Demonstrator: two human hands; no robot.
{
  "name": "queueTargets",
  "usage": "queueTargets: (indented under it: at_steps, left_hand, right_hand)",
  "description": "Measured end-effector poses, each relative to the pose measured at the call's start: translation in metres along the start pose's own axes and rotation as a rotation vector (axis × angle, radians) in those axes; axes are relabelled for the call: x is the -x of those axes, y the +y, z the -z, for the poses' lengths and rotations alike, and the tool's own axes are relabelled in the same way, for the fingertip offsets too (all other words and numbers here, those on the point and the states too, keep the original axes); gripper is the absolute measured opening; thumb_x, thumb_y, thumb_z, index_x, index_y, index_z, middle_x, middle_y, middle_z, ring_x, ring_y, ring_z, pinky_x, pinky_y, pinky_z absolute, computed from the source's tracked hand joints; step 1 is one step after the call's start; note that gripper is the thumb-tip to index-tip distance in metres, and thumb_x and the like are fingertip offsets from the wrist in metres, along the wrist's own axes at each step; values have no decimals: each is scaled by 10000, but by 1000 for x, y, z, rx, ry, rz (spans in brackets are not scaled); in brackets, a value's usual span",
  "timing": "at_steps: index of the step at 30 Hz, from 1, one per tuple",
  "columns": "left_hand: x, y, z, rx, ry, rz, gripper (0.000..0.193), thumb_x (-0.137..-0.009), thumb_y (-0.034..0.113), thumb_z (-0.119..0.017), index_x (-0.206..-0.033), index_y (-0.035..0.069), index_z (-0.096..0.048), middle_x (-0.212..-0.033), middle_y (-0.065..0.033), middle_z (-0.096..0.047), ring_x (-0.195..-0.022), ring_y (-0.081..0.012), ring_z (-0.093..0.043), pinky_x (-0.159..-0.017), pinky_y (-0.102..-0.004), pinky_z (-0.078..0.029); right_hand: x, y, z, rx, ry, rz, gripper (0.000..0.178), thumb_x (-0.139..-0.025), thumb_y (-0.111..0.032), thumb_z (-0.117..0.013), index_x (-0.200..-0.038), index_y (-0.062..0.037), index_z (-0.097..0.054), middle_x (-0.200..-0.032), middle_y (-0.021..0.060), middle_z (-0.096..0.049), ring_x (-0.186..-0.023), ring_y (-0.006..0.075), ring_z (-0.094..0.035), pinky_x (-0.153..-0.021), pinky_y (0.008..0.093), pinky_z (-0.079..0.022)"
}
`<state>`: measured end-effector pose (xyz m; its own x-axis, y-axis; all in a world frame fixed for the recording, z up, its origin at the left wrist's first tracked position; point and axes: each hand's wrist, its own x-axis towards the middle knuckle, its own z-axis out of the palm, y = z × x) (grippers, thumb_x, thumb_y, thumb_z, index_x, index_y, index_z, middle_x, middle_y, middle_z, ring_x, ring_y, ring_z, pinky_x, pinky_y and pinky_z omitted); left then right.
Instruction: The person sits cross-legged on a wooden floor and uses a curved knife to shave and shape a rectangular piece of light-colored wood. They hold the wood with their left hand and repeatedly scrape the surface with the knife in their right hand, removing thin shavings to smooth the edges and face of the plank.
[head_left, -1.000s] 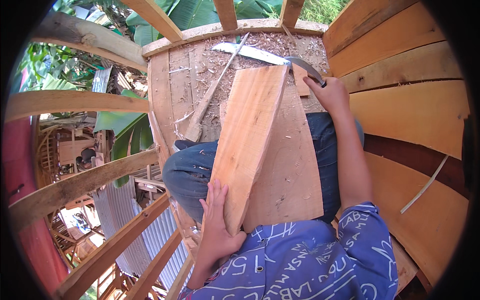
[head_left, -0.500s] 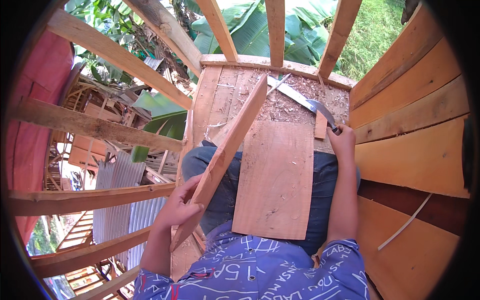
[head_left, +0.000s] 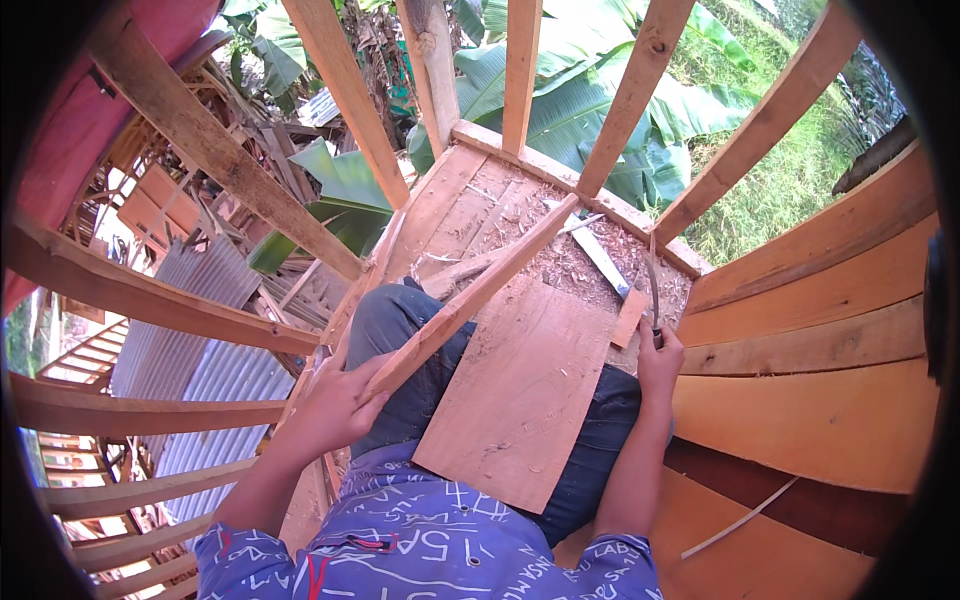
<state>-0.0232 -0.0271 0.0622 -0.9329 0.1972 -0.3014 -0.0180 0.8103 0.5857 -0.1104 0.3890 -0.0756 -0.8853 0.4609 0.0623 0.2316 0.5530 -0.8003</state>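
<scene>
My left hand (head_left: pixel 335 405) is closed round the near end of a long wooden batten (head_left: pixel 480 290), which slants away to the right above my knee. In my right hand (head_left: pixel 660 368) is a curved knife (head_left: pixel 655 290), gripped by its dark handle, its blade pointing away from me and seen nearly edge-on. The knife is apart from the batten. Across my lap lies a flat wooden board (head_left: pixel 520 395). A small wood block (head_left: pixel 628 318) sits beside the board's far right corner, close to the knife. Beyond it, a long pale blade (head_left: pixel 598 258) rests among wood shavings (head_left: pixel 560 260).
A slatted wooden railing (head_left: pixel 345 90) runs along the left and far sides. Stacked planks (head_left: pixel 800 340) form a wall close on my right, with a thin strip (head_left: pixel 740 518) lying against them. Outside are banana leaves (head_left: pixel 560 110) and corrugated metal sheets (head_left: pixel 200 370).
The view has turned, shifting the surroundings. My left hand has tilted the batten lower, its far end now further right. The knife's blade has swung from pointing left to pointing away.
</scene>
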Motion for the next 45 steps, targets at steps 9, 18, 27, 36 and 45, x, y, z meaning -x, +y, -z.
queueTargets:
  at_steps: [9,18,27,36,45]
  left_hand:
    - [10,-6,-13,-49,228,31,361,-782,218,-703,-1115,89,-649,-817,-171,-648,-757,-359,-629,-684,-400,-488]
    - [10,-13,-12,-54,261,106,250,-758,222,-728,-937,54,-685,-729,-152,-633,-692,-352,-622,-632,-405,-478]
    - [5,-31,-11,-29,276,-32,233,-716,172,-758,-919,69,-705,-729,-121,-664,-640,-294,-631,-623,-369,-494]
    - [-3,-41,-12,-48,268,-192,248,-670,170,-784,-894,91,-714,-695,-84,-648,-608,-270,-584,-580,-370,-459]
    - [1,-50,-17,-54,261,-198,230,-686,164,-781,-883,78,-699,-736,-79,-667,-677,-265,-640,-703,-388,-521]
  right_hand:
    - [3,-1,-2,-243,-150,-149,370,-996,-354,-450,-940,-13,-584,-533,1,-480,-380,70,-429,-341,223,-312]
    - [18,-4,-6,-758,-324,-204,220,-983,-199,-473,-1122,-43,-405,-651,85,-534,-423,108,-466,-358,234,-355]
    - [61,-113,-13,-763,-549,230,250,-964,-129,-520,-1179,-3,-506,-818,130,-626,-546,100,-534,-456,213,-420]
    - [46,-157,-5,-762,-546,157,305,-992,-127,-457,-1257,20,-495,-659,78,-559,-471,78,-459,-422,205,-354]
    - [86,-159,3,-503,-658,110,213,-941,-58,-522,-1107,57,-588,-624,20,-566,-484,54,-492,-451,193,-362]
